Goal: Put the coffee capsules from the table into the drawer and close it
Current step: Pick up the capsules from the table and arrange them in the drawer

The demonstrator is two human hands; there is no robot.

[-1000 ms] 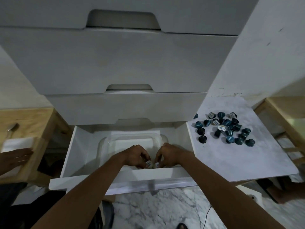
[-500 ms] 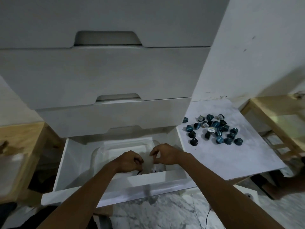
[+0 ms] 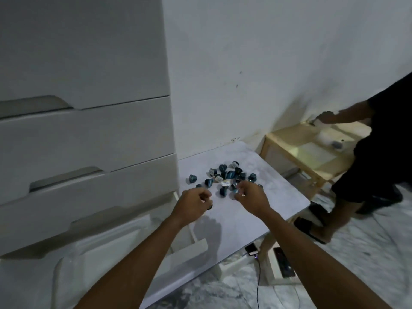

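Several dark blue coffee capsules point(image 3: 225, 177) lie in a loose pile on the small white table point(image 3: 263, 210) beside the drawer unit. My left hand point(image 3: 192, 205) hovers at the pile's near left edge, fingers curled around a dark capsule point(image 3: 210, 206). At the near right of the pile, my right hand point(image 3: 253, 197) pinches a blue capsule point(image 3: 237, 191) at its fingertips. The bottom drawer point(image 3: 197, 244) stands pulled out at lower left, with a clear plastic container point(image 3: 66, 262) inside it; its contents are blurred.
Two closed drawers point(image 3: 89, 134) sit above the open one. Another person point(image 3: 379, 152) in black stands at the right by a low wooden table point(image 3: 296, 150). On the marble floor lie a power strip point(image 3: 283, 264), a phone point(image 3: 251, 249) and a cable.
Both hands left the drawer's container and moved right to the capsule pile on the table. The view swung right, and a standing person came into sight.
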